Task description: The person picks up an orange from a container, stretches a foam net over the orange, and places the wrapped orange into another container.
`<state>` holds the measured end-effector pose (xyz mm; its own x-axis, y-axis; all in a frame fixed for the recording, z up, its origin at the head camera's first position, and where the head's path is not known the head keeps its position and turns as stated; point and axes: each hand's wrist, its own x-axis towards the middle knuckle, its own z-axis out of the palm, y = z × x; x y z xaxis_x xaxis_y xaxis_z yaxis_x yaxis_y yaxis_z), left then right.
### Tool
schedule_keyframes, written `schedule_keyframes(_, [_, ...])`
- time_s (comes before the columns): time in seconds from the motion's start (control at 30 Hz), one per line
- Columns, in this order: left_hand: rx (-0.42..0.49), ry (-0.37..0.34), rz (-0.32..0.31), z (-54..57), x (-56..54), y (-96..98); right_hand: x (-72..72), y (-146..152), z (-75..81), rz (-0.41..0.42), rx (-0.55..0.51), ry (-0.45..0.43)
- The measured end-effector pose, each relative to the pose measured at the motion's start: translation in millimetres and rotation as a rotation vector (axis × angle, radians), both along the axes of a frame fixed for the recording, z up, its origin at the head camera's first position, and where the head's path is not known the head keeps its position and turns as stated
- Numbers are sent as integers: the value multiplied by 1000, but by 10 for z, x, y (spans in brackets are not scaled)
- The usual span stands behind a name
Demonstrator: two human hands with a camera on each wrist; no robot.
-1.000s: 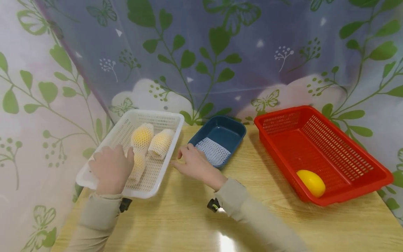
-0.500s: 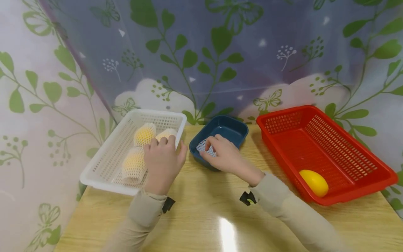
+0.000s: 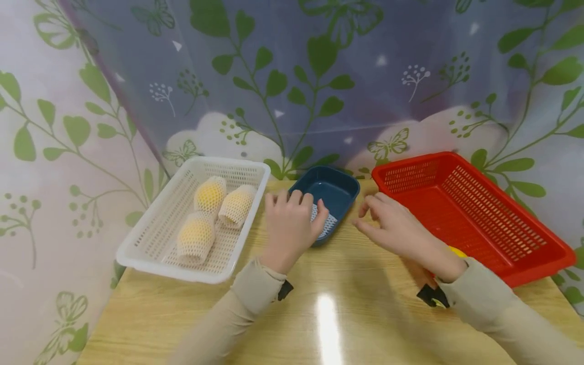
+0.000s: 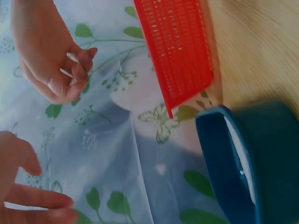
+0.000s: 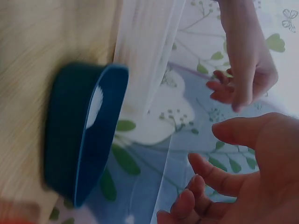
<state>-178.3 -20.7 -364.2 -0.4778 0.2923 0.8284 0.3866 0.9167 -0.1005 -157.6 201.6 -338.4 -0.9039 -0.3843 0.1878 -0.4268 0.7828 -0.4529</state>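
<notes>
My left hand hovers in front of the blue tray, fingers loosely bent, holding nothing. It hides part of the white foam net lying inside. Between that tray and the red basket is my right hand, its thumb and fingers apart with nothing between them. Both hands are raised above the table in the right wrist view, where the left hand shows beyond the right hand. Only a sliver of a yellow fruit shows behind my right wrist, in the red basket.
On the left stands a white basket with three yellow fruits in white foam nets. All the containers rest on a wooden table. A leaf-patterned cloth hangs close behind them.
Both hands have moved right: the left from over the white basket, the right from the blue tray towards the red basket. The wrapped fruits stay in place.
</notes>
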Motion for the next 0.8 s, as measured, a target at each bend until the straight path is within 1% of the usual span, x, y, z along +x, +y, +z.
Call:
schedule_keyframes(0.13, [20, 39, -41, 56, -53, 221, 13, 270, 78, -51, 45, 0])
schedule_keyframes(0.3, [19, 40, -74, 65, -117, 505, 13, 581, 111, -114, 96, -33])
schedule_keyframes(0.43, [12, 33, -100, 28, -149, 729, 8, 826, 81, -143, 135, -72])
schedule_keyframes(0.57, [13, 22, -127, -67, -140, 950, 23, 1074, -4, -135, 190, -154])
schedule_keyframes(0.63, [5, 2, -130, -127, -119, 1049, 38, 1193, -69, -125, 209, -199])
schedule_keyframes(0.7, [-3, -37, -130, -186, -89, 1137, 52, 1304, -143, -113, 224, -232])
schedule_keyframes(0.8, [-33, -126, -123, -255, -31, 1260, 87, 1472, -246, -93, 245, -306])
